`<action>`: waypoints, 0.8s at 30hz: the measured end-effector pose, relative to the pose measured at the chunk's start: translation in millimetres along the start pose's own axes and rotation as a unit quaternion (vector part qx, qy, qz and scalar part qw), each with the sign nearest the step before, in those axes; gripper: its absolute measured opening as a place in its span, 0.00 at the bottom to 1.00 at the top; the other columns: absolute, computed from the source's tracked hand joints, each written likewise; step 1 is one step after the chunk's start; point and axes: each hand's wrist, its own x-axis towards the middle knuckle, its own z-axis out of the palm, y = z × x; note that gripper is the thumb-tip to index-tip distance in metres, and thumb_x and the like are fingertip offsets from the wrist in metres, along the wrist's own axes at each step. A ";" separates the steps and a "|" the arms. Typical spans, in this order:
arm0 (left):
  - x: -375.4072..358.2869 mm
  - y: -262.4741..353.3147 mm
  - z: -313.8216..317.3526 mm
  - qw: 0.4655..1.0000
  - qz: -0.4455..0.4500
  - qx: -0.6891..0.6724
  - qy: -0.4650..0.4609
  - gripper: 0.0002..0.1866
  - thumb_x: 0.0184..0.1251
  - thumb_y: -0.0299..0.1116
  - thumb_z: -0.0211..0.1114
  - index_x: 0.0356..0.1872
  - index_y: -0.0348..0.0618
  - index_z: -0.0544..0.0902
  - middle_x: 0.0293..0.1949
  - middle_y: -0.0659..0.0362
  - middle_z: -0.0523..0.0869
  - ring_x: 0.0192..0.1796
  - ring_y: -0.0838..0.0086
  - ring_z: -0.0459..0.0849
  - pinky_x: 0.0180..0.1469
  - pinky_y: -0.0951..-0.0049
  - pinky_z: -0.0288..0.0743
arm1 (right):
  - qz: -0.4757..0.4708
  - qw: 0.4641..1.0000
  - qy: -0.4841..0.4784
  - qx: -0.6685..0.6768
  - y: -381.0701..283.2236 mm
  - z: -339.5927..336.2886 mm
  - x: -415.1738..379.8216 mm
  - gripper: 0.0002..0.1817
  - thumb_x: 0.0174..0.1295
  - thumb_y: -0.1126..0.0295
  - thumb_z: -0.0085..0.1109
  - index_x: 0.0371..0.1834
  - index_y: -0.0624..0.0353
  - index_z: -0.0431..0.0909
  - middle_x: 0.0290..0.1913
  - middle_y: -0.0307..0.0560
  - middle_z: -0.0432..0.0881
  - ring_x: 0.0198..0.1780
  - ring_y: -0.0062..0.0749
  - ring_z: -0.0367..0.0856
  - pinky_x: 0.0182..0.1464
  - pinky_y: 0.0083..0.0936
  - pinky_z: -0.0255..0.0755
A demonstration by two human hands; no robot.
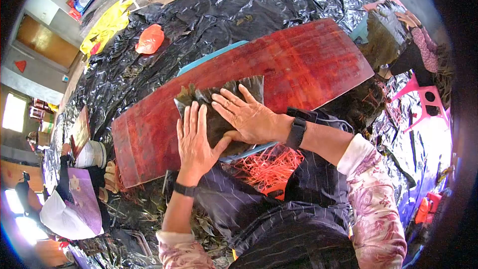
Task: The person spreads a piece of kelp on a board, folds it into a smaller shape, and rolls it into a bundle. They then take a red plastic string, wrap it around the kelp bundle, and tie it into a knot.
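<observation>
A dark brown-green bundle of leaf-like sheets (214, 125) with ragged edges lies on a long red board (313, 65). My left hand (195, 144) rests flat on the bundle's left part, fingers stretched out and pointing away from me. Across its right part lies my right hand (256, 119), also flat, with fingers slanting up to the left. The thumbs nearly meet near the bundle's front edge. What lies under my palms is hidden. Below the board, between my knees, is a tangle of orange strips (274, 167).
Black plastic sheeting (214, 15) covers the floor, with a red-orange bag (150, 39) and yellow plastic (108, 26) beyond. A co-worker's hand (409, 19) is at another board on the right, near a pink stool (422, 98). Another person sits left, beside a white bucket (91, 154).
</observation>
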 end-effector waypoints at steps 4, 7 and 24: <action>-6.7 -5.6 1.5 0.999 -0.037 -0.007 0.008 0.57 0.56 0.72 0.61 0.74 0.34 0.57 0.75 0.41 0.58 0.78 0.48 0.54 0.75 0.44 0.48 | 0.013 0.999 -0.034 -0.028 3.5 -14.2 -3.9 0.48 0.65 0.37 0.48 0.76 0.66 0.55 0.78 0.58 0.53 0.80 0.50 0.47 0.77 0.60 0.40; -6.5 -5.8 -1.8 0.999 -0.038 -0.002 -0.012 0.57 0.57 0.71 0.61 0.75 0.34 0.56 0.75 0.40 0.57 0.78 0.48 0.53 0.76 0.45 0.48 | 0.013 0.999 -0.035 -0.030 8.3 -16.3 -3.9 0.50 0.65 0.32 0.42 0.75 0.67 0.54 0.78 0.58 0.53 0.80 0.52 0.47 0.77 0.61 0.39; -185.8 -1.7 36.7 0.996 -0.075 -0.040 0.023 0.38 0.66 0.47 0.65 0.70 0.34 0.62 0.69 0.44 0.66 0.74 0.46 0.58 0.74 0.48 0.51 | 0.050 0.987 -0.150 -0.026 -75.4 69.4 -233.0 0.07 0.52 0.67 0.61 0.32 0.57 0.80 0.28 0.43 0.84 0.32 0.43 0.86 0.32 0.41 0.74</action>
